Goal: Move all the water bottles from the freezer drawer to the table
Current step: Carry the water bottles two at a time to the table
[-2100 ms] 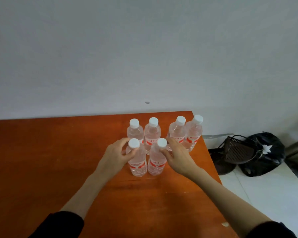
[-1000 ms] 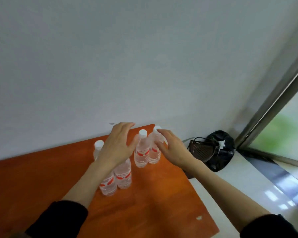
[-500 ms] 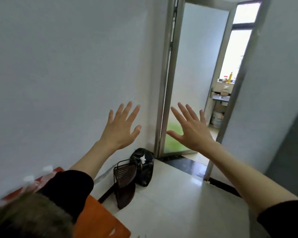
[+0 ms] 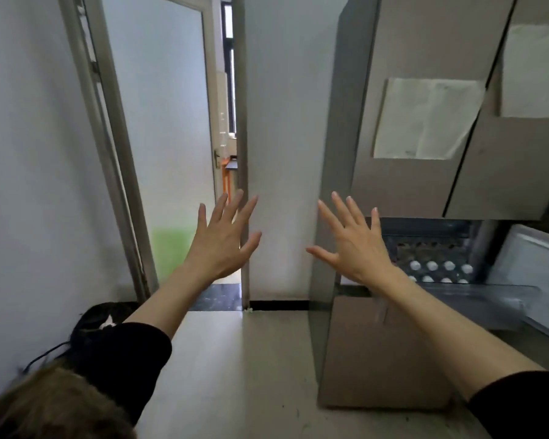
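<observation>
Person wears a black top w/ sleeves (image 4: 130,359) pushed up approx. to the elbows, forearms bare. Left hand (image 4: 222,245) & right hand (image 4: 355,248) bare: no gloves, rings or watch visible. Brown hair (image 4: 51,407) shows at lower-left edge, blurred.

Seven white bottle caps (image 4: 431,265) show in the open freezer drawer (image 4: 476,289) below the fridge doors (image 4: 425,185); two paper sheets (image 4: 425,118) hang on those doors; two hands are raised.
</observation>
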Available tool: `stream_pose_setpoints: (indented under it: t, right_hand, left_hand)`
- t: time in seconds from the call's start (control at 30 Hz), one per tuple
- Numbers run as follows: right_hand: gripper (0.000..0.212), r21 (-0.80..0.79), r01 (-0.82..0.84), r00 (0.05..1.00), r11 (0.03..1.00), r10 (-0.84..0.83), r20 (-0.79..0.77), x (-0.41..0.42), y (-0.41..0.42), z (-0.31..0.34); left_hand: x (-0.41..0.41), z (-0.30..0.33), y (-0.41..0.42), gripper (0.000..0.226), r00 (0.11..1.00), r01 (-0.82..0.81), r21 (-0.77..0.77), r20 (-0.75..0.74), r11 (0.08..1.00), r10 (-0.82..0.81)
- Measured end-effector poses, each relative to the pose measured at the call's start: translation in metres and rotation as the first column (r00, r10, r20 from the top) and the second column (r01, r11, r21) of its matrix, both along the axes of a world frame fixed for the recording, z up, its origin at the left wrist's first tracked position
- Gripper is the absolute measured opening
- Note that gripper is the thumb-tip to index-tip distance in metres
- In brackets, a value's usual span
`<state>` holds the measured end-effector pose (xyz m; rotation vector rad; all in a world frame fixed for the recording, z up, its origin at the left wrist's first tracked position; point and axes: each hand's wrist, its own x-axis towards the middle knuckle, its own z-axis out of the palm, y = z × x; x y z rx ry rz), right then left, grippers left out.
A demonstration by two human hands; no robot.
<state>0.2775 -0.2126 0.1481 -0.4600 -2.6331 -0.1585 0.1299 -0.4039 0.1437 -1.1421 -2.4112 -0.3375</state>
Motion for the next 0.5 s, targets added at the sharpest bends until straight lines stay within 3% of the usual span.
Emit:
stream_pose_setpoints:
  t: [0.13, 0.5]
  right_hand:
    - [0.083, -0.015, 0.1, 0.995, 0.995, -0.1, -0.002, 0.014, 0.069, -0.011]
    - [0.078, -0.074, 0.281, 0.959, 0.957, -0.276, 0.063, -0.01, 0.255, -0.038]
  left_hand:
    - [0.007, -0.007, 0.084, 0.071, 0.991, 0.123, 0.021, 0.043, 0.992, -0.124]
    - [-0.039, -0.051, 0.296, 0.067, 0.955, 0.27, 0.011, 0.126, 0.963, -0.269]
